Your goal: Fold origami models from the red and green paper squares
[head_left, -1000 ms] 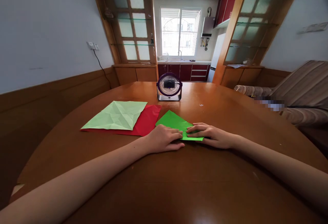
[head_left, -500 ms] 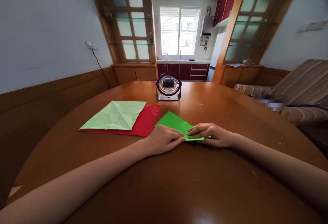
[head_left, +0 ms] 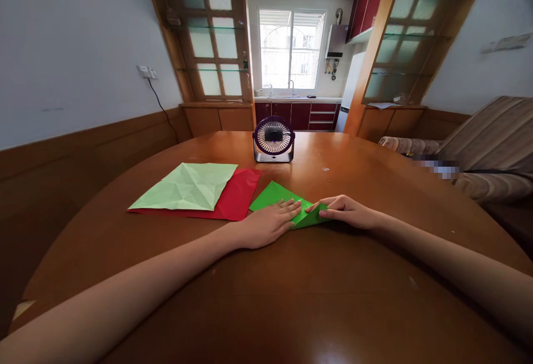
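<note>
Lying flat on the green paper (head_left: pixel 272 193), L hand (head_left: pixel 268 223) has its grip splayed, fingers apart; R hand's (head_left: pixel 346 210) grip is pinched on the paper's raised corner. Paper's on the tabletop (head_left: pixel 266 308), nearer than the fan (head_left: pixel 273 137). Creased lt-green sheet (head_left: pixel 189 186) partly covers a red sheet (head_left: pixel 240 193), both nearer than the fan & off to its L.

Bright, overexposed window (head_left: pixel 275 50), dim room corners, soft glare on tabletop (head_left: pixel 325 297), wide-angle stretching toward edges
</note>
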`<action>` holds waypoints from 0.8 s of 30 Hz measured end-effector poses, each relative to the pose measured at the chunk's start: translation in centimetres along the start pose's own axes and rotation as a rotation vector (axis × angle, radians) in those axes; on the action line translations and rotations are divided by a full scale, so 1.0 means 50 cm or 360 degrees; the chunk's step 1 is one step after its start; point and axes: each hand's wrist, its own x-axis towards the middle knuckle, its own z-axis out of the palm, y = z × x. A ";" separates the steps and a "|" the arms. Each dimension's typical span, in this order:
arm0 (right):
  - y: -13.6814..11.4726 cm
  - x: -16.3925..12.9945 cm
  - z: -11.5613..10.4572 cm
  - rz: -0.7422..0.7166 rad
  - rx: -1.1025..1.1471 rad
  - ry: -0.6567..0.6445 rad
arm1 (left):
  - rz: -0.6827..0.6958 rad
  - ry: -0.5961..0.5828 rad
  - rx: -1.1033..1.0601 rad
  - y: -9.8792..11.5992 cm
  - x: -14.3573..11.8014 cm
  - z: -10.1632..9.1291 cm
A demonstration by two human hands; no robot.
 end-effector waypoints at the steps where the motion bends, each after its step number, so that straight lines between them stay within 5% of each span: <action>1: 0.000 0.002 0.002 0.0033 0.0032 0.0023 | -0.0003 -0.0013 0.0006 0.001 0.000 0.000; 10: 0.011 0.022 0.020 0.0342 0.0018 0.0507 | -0.0089 -0.0118 -0.0016 0.014 -0.002 -0.009; 24: 0.018 0.033 0.039 0.0284 -0.0426 0.0683 | -0.0198 0.0027 0.0006 0.016 -0.001 0.007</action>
